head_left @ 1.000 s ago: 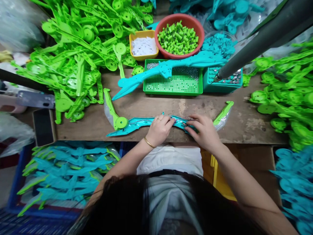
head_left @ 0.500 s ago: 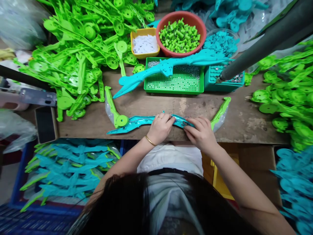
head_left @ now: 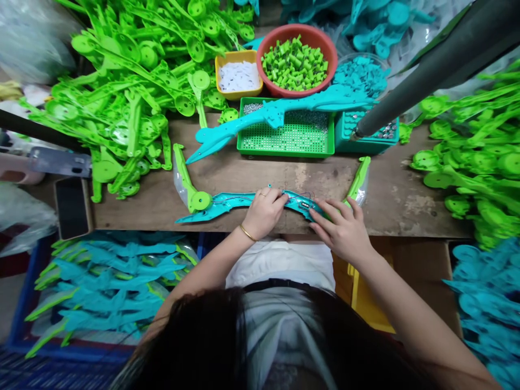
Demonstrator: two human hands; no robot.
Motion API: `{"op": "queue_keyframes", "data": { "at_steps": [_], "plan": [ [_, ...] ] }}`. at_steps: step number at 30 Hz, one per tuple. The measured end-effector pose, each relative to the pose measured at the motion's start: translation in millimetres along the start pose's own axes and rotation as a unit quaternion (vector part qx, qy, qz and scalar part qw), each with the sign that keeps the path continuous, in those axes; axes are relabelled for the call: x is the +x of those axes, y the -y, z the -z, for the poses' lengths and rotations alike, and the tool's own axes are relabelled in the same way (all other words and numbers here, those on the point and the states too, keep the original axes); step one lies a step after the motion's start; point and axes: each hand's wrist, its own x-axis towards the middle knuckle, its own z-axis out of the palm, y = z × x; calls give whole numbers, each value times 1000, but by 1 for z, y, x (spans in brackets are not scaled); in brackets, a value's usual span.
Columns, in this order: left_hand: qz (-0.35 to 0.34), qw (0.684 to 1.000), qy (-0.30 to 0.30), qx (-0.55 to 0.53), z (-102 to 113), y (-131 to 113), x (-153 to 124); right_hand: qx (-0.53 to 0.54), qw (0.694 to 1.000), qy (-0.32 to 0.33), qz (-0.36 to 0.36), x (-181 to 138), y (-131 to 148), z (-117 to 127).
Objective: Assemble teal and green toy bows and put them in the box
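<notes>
A turquoise bow-shaped plastic shell (head_left: pixel 229 205) lies hollow side up along the front of the wooden table, with thin wires and a small metal part (head_left: pixel 304 205) inside it. My left hand (head_left: pixel 266 213) is closed around the middle of this shell, fingertips on its inner side. Over the shell's right end, my right hand (head_left: pixel 343 225) grips the base of a green plastic arm (head_left: pixel 359 181), which shows between its fingers. Another green arm (head_left: pixel 200 201) with a round disc sits at the left end. Clear film covers part of each arm.
Behind the shell, a second turquoise shell (head_left: pixel 235 127) rests across a green basket (head_left: pixel 284 142) of screws. A red bowl (head_left: pixel 266 81), a yellow tub (head_left: pixel 238 95) and a turquoise box (head_left: pixel 365 143) stand near. Green parts (head_left: pixel 134 114) pile left; a dark pole (head_left: pixel 410 81) slants in at right.
My right hand has shifted right and its fingers have spread, uncovering the metal part and wires. The right green arm has moved slightly inward. My left hand stays in place.
</notes>
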Motion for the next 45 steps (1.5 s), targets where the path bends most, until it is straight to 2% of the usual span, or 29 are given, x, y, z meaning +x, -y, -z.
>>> {"op": "queue_keyframes", "data": {
  "at_steps": [5, 11, 18, 23, 29, 32, 37, 42, 45],
  "plan": [
    [0, 1000, -3, 10, 0, -1, 0, 41, 999, -11, -19, 17, 3, -3],
    [12, 1000, 15, 1, 0, -1, 0, 47, 999, 13, -17, 37, 4, -15],
    [24, 999, 32, -16, 0, -2, 0, 137, 990, 9, -36, 50, -4, -21],
    [22, 1000, 11, -12, -1, -2, 0, 124, 991, 42, -33, 59, -4, -24],
    [37, 998, 33, -24, -1, -2, 0, 150, 980, 93, -94, 67, -2, -27],
    [39, 998, 37, -27, -1, -2, 0, 156, 977, 110, -95, 68, -3, -26],
    [42, 998, 21, -34, -1, -2, 0, 141, 980, 127, -63, 69, -1, -24],
    [50, 997, -9, -67, -2, 0, -1, 77, 986, 123, -83, 71, 8, -23],
    [48, 996, -10, -70, -2, 1, -2, 80, 987, 112, -79, 69, 8, -21]
  ]
}}
